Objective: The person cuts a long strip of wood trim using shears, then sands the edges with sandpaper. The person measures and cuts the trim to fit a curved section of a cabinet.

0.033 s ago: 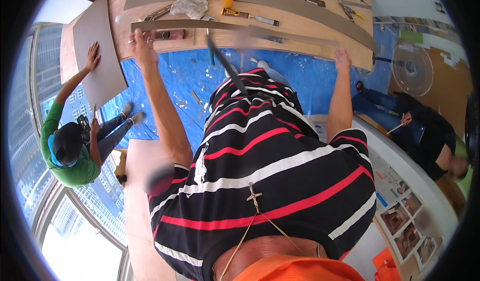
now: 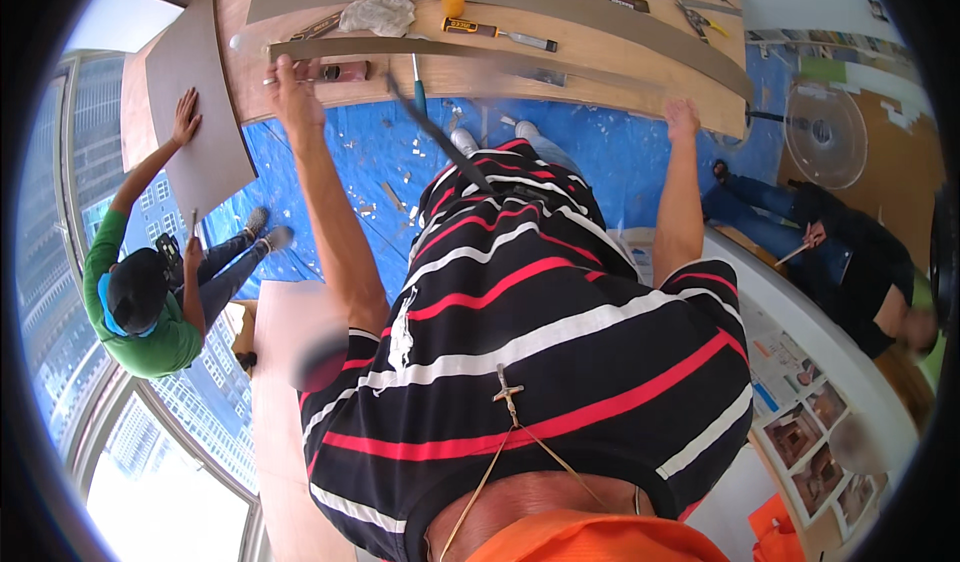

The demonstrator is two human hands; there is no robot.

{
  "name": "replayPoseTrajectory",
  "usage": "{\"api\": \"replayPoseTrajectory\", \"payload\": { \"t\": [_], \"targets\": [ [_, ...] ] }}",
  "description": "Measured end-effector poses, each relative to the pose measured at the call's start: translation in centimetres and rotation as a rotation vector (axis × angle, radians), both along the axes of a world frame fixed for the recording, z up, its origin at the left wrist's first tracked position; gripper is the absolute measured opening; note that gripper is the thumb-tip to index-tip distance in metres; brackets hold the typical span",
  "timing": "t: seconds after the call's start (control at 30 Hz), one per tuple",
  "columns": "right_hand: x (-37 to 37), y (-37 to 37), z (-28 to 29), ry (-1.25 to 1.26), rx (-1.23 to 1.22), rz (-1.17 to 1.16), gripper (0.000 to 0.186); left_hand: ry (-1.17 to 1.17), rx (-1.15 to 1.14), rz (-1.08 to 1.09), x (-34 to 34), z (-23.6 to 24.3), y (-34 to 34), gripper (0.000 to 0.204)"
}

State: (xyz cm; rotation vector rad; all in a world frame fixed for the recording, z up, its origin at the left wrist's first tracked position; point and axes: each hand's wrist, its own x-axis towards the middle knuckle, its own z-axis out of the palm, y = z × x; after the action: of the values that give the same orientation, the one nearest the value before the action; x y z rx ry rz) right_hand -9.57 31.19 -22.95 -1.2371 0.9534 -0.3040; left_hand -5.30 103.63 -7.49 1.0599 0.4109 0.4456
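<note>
A long, thin grey-brown strip (image 2: 400, 47) spans my two hands above the near edge of the workbench. At its left end, my left hand (image 2: 297, 105) is closed on it with the fingers at the strip's edge. My right hand (image 2: 683, 118) is at the far right end, palm turned up and fingers curled at the strip. Blur softens the strip's right half. Behind it lie a chisel (image 2: 530, 39) with a yellow and black handle, a yellow bottle (image 2: 453, 2) with a red cap and a crumpled pale cloth (image 2: 377, 16).
The wooden workbench (image 2: 690, 110) bears a wide curved brown sheet (image 2: 600, 12) and pliers (image 2: 705, 22). At left, a person in green (image 2: 150, 332) rests a hand on a brown panel (image 2: 200, 92). Another person (image 2: 850, 262) is at right near a fan (image 2: 825, 137). Scraps litter the blue floor sheet (image 2: 350, 162).
The strip's left end and my left hand have shifted slightly right. A dark strap hanging at my waist has swung left. My right hand has barely moved.
</note>
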Motion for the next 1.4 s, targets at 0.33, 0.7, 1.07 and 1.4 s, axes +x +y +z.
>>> {"api": "replayPoseTrajectory", "payload": {
  "t": [0.33,0.7,1.07,1.4],
  "targets": [
    [-0.7,21.8,2.8,-0.035,-0.575,0.622,0.052,-0.033,-0.071,-0.224,-0.6,2.9,-11.1,0.015],
    [5.8,37.5,20.1,-0.683,-0.69,1.032,0.048,-0.083,0.175,-0.415,-1.1,10.5,-16.8,0.009],
    [3.7,31.2,22.1,-0.639,-0.48,1.173,0.037,-0.083,0.226,-0.157,-1.0,14.0,-19.0,0.011],
    [2.9,24.2,23.6,-0.447,-0.045,1.26,0.025,-0.014,0.169,-0.104,-0.4,13.0,-23.7,0.012]
  ]
}}
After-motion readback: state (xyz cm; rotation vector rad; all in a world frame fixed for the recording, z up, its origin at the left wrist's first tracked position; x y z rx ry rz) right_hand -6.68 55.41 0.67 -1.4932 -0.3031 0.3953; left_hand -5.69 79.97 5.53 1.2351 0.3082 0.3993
